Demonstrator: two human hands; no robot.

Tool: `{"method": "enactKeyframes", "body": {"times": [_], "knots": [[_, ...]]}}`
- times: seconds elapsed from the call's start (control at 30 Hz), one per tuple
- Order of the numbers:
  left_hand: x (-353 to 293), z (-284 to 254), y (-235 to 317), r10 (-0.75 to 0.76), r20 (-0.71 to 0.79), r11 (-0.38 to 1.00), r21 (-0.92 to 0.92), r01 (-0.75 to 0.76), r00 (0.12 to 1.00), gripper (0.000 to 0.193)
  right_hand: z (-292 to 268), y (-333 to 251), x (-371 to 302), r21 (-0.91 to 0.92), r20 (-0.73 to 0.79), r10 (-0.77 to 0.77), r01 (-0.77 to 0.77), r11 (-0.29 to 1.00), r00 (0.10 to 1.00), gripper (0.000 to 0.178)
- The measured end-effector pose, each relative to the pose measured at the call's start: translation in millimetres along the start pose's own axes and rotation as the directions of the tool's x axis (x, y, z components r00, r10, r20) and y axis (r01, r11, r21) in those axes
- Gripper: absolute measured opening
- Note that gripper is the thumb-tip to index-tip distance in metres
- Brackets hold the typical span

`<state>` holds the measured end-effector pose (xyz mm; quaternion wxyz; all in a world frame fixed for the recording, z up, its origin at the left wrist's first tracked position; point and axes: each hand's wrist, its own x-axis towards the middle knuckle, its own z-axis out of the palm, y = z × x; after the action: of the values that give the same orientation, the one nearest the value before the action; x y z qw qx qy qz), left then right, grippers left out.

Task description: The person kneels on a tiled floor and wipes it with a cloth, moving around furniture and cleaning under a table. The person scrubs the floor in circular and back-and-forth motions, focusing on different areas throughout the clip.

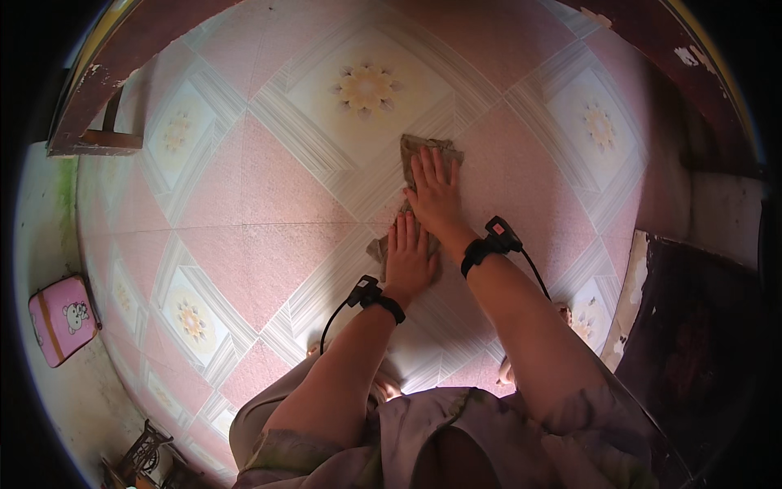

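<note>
A greyish-brown cloth [411, 148] lies crumpled on the patterned tile floor [293, 196] in front of me. My right hand [437, 197] rests flat on its far part, fingers outstretched and slightly spread. Nearer to me, my left hand [409, 262] is pressed flat on the near part of the cloth, with its fingers straight. Neither hand grips the fabric. Much of the cloth's middle is hidden under the palms, so I cannot tell whether it is one piece or two. Each wrist carries a black strap with a small cabled device.
Dark red wooden furniture [98, 94] stands at the far left, with more at the far right. A dark panel with a worn edge [684, 342] is at the right. A pink case [65, 320] leans by the left wall. My bare feet [507, 373] are close behind the hands.
</note>
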<state>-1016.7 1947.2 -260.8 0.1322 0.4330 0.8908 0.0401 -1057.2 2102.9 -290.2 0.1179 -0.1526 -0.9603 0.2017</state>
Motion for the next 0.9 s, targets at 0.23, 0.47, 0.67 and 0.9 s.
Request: {"method": "enactKeyframes", "body": {"times": [0.23,0.47,0.67,0.9], "knots": [[-30,-5,22,0.119,0.000,0.988,-0.095,-0.118,0.993,0.067,-23,50,-57,0.402,-0.061,0.049,-0.020,0.916,0.997,0.056],[-4,-33,-26,0.113,-0.323,0.953,-0.232,-0.195,0.940,0.041,-48,77,-33,0.448,0.059,0.589,-0.548,0.706,0.806,0.037],[-1,-47,-39,0.142,-0.301,0.961,-0.185,-0.203,0.943,0.029,-44,61,-11,0.304,0.247,0.667,-0.709,0.636,0.703,0.056],[6,-48,-51,-0.341,0.011,0.790,-0.539,0.293,0.940,0.026,-40,79,-35,0.475,0.400,0.521,-0.657,0.585,0.754,0.051]]}}
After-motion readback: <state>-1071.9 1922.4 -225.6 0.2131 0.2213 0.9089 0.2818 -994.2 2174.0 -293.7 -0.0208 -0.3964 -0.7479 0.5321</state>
